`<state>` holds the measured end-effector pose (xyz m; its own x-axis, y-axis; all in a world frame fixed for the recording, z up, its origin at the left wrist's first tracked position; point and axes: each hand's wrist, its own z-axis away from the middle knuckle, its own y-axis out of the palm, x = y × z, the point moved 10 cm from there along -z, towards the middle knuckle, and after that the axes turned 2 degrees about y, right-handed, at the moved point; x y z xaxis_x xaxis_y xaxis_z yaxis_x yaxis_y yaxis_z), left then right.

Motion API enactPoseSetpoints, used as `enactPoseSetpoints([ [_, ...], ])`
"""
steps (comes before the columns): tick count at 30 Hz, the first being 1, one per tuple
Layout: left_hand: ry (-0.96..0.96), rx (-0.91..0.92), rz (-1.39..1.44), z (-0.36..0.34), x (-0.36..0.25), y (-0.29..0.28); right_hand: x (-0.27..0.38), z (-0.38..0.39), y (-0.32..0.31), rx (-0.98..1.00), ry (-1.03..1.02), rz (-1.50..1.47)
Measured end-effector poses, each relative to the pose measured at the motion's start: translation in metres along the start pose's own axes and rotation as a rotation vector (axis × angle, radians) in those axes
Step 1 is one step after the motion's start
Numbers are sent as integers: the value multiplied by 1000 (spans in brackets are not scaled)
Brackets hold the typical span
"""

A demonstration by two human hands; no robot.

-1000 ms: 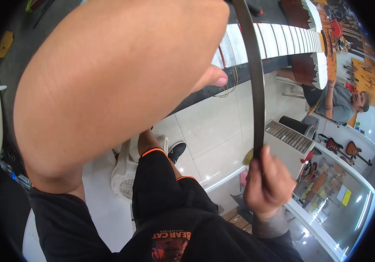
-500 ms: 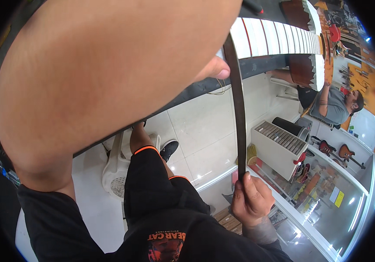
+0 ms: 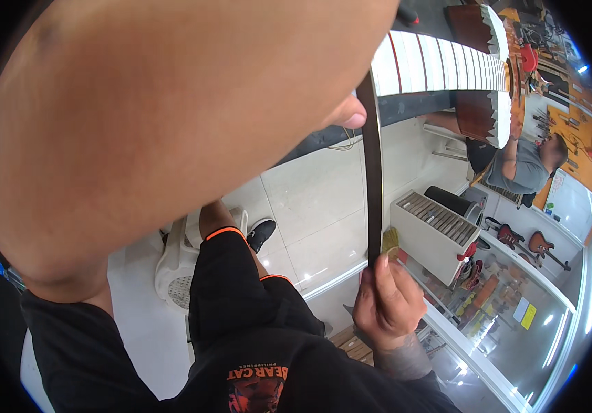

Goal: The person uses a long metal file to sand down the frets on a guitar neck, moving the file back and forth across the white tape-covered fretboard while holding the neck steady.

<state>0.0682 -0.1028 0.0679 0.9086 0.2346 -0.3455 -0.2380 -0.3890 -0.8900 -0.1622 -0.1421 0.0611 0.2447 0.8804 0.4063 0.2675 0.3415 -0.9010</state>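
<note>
A long, flat, dark bar, perhaps a file (image 3: pixel 373 172), stretches from the guitar neck towards my body. Its near end is pinched between thumb and fingers of my right hand (image 3: pixel 390 303). My left forearm crosses the upper left and hides most of my left hand (image 3: pixel 352 113). Only its thumb shows, against the bar's far part, where the hand seems closed on it. White covering lies between the frets of the fretboard (image 3: pixel 440 63). Jagged white covering also edges the brown guitar body (image 3: pixel 473 113). The bar's far end meets the fretboard's left end, partly hidden by my arm.
The guitar lies on a dark padded bench (image 3: pixel 416 103). Below are a white plastic stool (image 3: pixel 172 275), a white slotted cabinet (image 3: pixel 433 227) and a glass display case (image 3: pixel 509 310). Another person (image 3: pixel 526 165) sits at the right, beyond the guitar. Guitars (image 3: pixel 544 242) stand farther right.
My right hand and the bar's near end have moved slightly up and left, towards the guitar. The left forearm has shifted a little. The whole view has also moved slightly.
</note>
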Motion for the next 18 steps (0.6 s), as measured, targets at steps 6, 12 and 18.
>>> enactPoseSetpoints([
  [6, -19, 6, -25, 8, 3, -8, 23, -67, 9, -76, -68, -2],
  [12, 22, -15, 67, -6, -3, 16, 8, -80, 5, -43, -7, 67],
  [18, -22, 11, -13, 7, 2, -8, 9, -1, 0, 2, -26, -27],
])
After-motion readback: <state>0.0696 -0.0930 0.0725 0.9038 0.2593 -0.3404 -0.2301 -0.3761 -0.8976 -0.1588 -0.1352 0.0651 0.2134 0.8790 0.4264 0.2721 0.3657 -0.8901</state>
